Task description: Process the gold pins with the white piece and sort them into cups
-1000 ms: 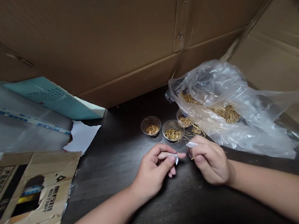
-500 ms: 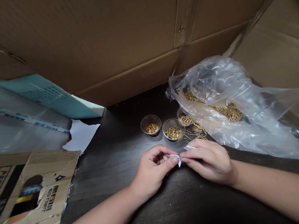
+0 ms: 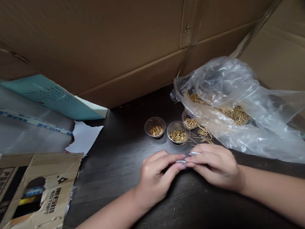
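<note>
My left hand (image 3: 158, 173) and my right hand (image 3: 215, 166) meet fingertip to fingertip over the dark table (image 3: 134, 145). Both pinch a small white piece (image 3: 182, 162) between thumbs and forefingers; what it is I cannot make out. Just beyond the hands stand three small clear cups of gold pins, the left cup (image 3: 155, 127), the middle cup (image 3: 178, 132) and the right cup (image 3: 190, 119). Loose gold pins (image 3: 201, 135) lie scattered beside them.
A crumpled clear plastic bag (image 3: 249, 108) holding a heap of gold pins (image 3: 233, 114) lies at the right. Cardboard walls (image 3: 124, 41) close the back and right. A torn printed carton (image 3: 28, 198), white paper (image 3: 84, 137) and a teal sheet (image 3: 51, 99) lie at the left.
My hands came together: a second ago they were apart, each pinching a white piece, and now their fingertips touch on the small white piece. Both sank slightly toward the table.
</note>
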The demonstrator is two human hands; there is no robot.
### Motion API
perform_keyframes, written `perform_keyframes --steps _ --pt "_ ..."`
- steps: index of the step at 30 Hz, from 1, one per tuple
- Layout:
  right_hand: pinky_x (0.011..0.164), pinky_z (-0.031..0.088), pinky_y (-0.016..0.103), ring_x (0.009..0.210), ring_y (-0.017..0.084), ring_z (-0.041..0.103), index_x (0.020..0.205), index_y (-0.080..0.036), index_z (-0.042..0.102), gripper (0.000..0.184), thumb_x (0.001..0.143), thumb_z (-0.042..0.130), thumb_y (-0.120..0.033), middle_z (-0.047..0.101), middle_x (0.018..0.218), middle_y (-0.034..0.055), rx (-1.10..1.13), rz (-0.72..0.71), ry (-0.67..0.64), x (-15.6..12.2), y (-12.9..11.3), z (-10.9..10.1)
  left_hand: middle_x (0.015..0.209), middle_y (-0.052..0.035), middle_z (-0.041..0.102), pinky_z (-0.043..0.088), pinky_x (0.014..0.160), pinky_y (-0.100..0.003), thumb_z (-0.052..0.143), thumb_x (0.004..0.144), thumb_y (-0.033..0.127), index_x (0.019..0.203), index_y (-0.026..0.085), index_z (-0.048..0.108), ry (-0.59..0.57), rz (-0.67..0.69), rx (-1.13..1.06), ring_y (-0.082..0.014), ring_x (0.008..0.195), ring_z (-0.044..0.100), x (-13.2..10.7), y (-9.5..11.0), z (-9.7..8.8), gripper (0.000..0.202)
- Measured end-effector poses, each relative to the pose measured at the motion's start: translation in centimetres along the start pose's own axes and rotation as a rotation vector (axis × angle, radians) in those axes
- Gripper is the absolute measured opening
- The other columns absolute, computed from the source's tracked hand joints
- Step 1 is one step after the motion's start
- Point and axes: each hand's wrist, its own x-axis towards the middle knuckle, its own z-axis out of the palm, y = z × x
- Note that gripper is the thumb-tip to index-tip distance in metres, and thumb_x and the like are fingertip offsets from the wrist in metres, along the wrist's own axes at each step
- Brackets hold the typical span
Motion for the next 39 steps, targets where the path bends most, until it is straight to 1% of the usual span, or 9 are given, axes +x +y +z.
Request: perform_keyframes --steps 10,15,21,24,28,31,35,37,39 --pt "0.065 0.058 0.027 0.072 0.015 0.069 0.1 -0.016 0.071 0.012 0.092 0.067 -0.008 0.074 0.082 0.0059 0.03 0.01 -0.003 0.0 0.0 0.1 0.077 -0.0051 0.076 0.052 0.063 -0.021 0.072 0.09 0.015 0.095 0.018 0.082 -0.015 -0.112 -0.116 -0.0129 0.067 0.068 0.0 0.2 0.1 0.011" --pt "0.066 0.058 0.025 0.073 0.014 0.069 0.103 -0.015 0.072 0.014 0.092 0.068 -0.007 0.074 0.083 0.0062 0.049 0.005 -0.018 0.0 0.1 0.1 0.073 -0.005 0.072 0.049 0.061 -0.021 0.071 0.09 0.018 0.09 0.014 0.08 -0.036 -0.176 -0.139 -0.0119 0.064 0.063 0.0 0.4 0.2 0.01" --pt "0.069 0.06 0.026 0.078 0.017 0.071 0.106 -0.013 0.072 0.015 0.098 0.061 -0.02 0.074 0.087 0.0092 -0.055 0.012 -0.016 0.3 -0.1 -0.2 0.073 -0.0033 0.066 0.046 0.064 -0.024 0.066 0.094 0.024 0.085 0.015 0.073 -0.075 -0.239 -0.181 -0.013 0.067 0.059 0.1 0.4 0.1 0.016" --pt "0.073 0.059 0.028 0.083 0.018 0.071 0.109 -0.011 0.07 0.017 0.098 0.059 -0.016 0.073 0.093 0.0117 -0.152 0.002 -0.034 1.0 -0.7 -0.6 0.073 -0.0028 0.064 0.044 0.065 -0.025 0.063 0.096 0.027 0.086 0.015 0.07 -0.11 -0.255 -0.204 -0.0135 0.068 0.057 0.0 0.2 0.2 0.017" --pt "0.074 0.056 0.028 0.081 0.018 0.069 0.114 -0.013 0.069 0.02 0.097 0.058 -0.012 0.073 0.096 0.0098 -0.327 0.089 -0.18 2.9 -1.7 -1.7 0.075 -0.003 0.064 0.044 0.068 -0.027 0.061 0.096 0.028 0.088 0.015 0.069 -0.158 -0.239 -0.177 -0.0147 0.07 0.057 -0.1 -0.1 0.3 0.016" --pt "0.069 0.051 0.028 0.076 0.019 0.068 0.106 -0.015 0.071 0.02 0.1 0.052 -0.016 0.071 0.088 0.0078 -0.503 0.152 -0.345 5.0 -1.8 -2.5 0.078 -0.0036 0.065 0.044 0.07 -0.027 0.06 0.096 0.026 0.088 0.015 0.068 -0.176 -0.229 -0.145 -0.0154 0.073 0.057 0.0 -0.2 0.3 0.015" --pt "0.062 0.043 0.026 0.073 0.019 0.067 0.103 -0.018 0.072 0.018 0.097 0.055 -0.015 0.071 0.085 0.0056 -0.654 0.225 -0.613 8.0 -1.5 -3.1 0.077 -0.0032 0.063 0.043 0.069 -0.026 0.06 0.095 0.026 0.086 0.015 0.067 -0.165 -0.235 -0.127 -0.0153 0.073 0.057 -0.1 -0.2 0.2 0.016" --pt "0.062 0.04 0.026 0.075 0.019 0.068 0.111 -0.021 0.07 0.024 0.095 0.054 -0.01 0.072 0.089 0.0047 -0.653 0.23 -0.661 9.0 -1.5 -3.1 0.074 -0.0023 0.062 0.042 0.067 -0.026 0.059 0.095 0.026 0.086 0.015 0.066 -0.135 -0.252 -0.117 -0.0148 0.071 0.056 -0.2 -0.1 0.1 0.016" --pt "0.063 0.04 0.026 0.079 0.019 0.069 0.124 -0.023 0.064 0.036 0.094 0.053 -0.007 0.073 0.096 0.0039 -0.625 0.227 -0.646 9.4 -1.7 -3.0 0.072 -0.0016 0.061 0.041 0.065 -0.026 0.059 0.095 0.026 0.085 0.015 0.066 -0.101 -0.259 -0.107 -0.0144 0.068 0.055 -0.2 -0.2 0.1 0.016"
